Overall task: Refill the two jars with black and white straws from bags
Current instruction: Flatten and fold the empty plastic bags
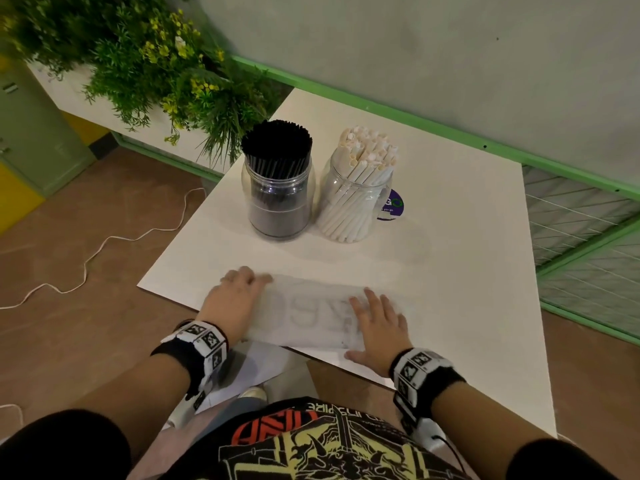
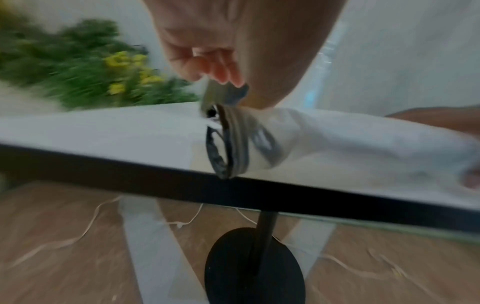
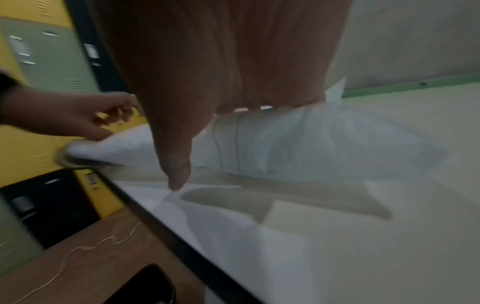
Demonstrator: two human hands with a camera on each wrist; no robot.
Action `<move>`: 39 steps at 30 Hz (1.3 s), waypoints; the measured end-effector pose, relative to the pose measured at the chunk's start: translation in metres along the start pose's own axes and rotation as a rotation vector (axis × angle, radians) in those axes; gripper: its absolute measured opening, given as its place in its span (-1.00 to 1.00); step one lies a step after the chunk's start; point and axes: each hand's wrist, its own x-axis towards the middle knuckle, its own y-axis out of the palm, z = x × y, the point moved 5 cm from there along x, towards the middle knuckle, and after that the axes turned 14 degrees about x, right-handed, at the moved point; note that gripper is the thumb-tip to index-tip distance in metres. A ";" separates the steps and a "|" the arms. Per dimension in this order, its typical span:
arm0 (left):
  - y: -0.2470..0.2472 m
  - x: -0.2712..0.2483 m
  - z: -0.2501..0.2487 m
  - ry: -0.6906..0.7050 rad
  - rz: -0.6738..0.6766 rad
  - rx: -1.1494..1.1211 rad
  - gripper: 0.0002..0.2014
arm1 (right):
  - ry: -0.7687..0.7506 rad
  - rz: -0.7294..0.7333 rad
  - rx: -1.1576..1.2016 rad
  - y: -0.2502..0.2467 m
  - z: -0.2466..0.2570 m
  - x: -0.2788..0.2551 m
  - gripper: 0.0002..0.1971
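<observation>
Two clear jars stand at the table's far middle: the left jar (image 1: 277, 199) is packed with black straws (image 1: 276, 143), the right jar (image 1: 355, 206) holds white straws (image 1: 367, 154). A whitish translucent bag (image 1: 311, 313) with grey print lies along the front edge; its contents cannot be told. My left hand (image 1: 239, 296) curls its fingers (image 2: 221, 70) on the bag's left end (image 2: 226, 144). My right hand (image 1: 377, 323) lies flat with spread fingers on the bag's right part (image 3: 311, 139), thumb (image 3: 176, 164) pointing down at the table.
The white table (image 1: 450, 271) has a dark front edge and a black round base (image 2: 254, 267). A leafy plant (image 1: 156, 64) hangs at the back left, a green rail (image 1: 381, 109) runs behind. A cord (image 1: 104, 244) trails on the floor. A white sheet (image 1: 249, 372) lies below the front edge.
</observation>
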 end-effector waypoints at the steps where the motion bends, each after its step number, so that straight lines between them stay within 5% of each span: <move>1: 0.001 -0.002 -0.011 0.100 0.023 0.060 -0.39 | 0.049 0.035 0.041 0.003 -0.003 0.006 0.04; 4: 0.021 -0.010 -0.020 0.139 0.250 0.145 -0.37 | 0.107 0.022 0.149 0.009 -0.006 0.013 -0.15; 9: 0.022 -0.007 -0.023 0.082 0.494 -0.048 -0.48 | 0.165 -0.127 0.414 -0.001 -0.011 0.023 -0.51; 13: -0.019 -0.007 -0.051 -0.072 0.625 -0.822 -0.45 | -0.022 -0.257 1.497 -0.044 0.028 0.017 -0.58; 16: -0.055 -0.002 -0.081 -0.106 0.627 -1.338 -0.42 | -0.094 -0.235 1.756 -0.072 0.070 0.007 -0.67; 18: -0.074 0.008 -0.089 -0.088 0.493 -1.580 -0.48 | -0.038 -0.332 1.698 -0.086 0.079 0.002 -0.71; 20: -0.086 0.019 -0.083 -0.126 0.269 -1.673 -0.62 | -0.188 -0.509 1.518 -0.110 0.081 -0.009 -0.66; 22: -0.094 0.027 -0.066 -0.188 0.056 -1.622 -0.69 | -0.353 -0.643 1.299 -0.127 0.078 -0.027 -0.52; 24: -0.096 0.031 -0.053 -0.178 -0.024 -1.478 -0.64 | -0.491 -0.782 0.825 -0.137 0.082 -0.050 -0.33; 27: -0.099 0.028 -0.061 -0.041 0.100 -1.312 -0.60 | -0.526 -0.641 0.261 -0.121 0.099 -0.053 -0.04; 29: -0.103 0.021 -0.072 0.009 0.177 -1.378 -0.62 | -0.495 -0.539 0.321 -0.112 0.098 -0.043 0.05; 32: -0.100 0.013 -0.074 -0.046 0.168 -1.533 -0.62 | -0.439 -0.505 0.537 -0.106 0.086 -0.030 -0.21; 36: -0.089 0.005 -0.066 -0.127 0.114 -1.421 -0.44 | -0.351 -0.523 0.544 -0.104 0.075 -0.023 -0.59; 39: -0.079 -0.003 -0.073 -0.152 0.353 -1.544 -0.32 | -0.418 -0.501 0.517 -0.106 0.092 -0.025 -0.63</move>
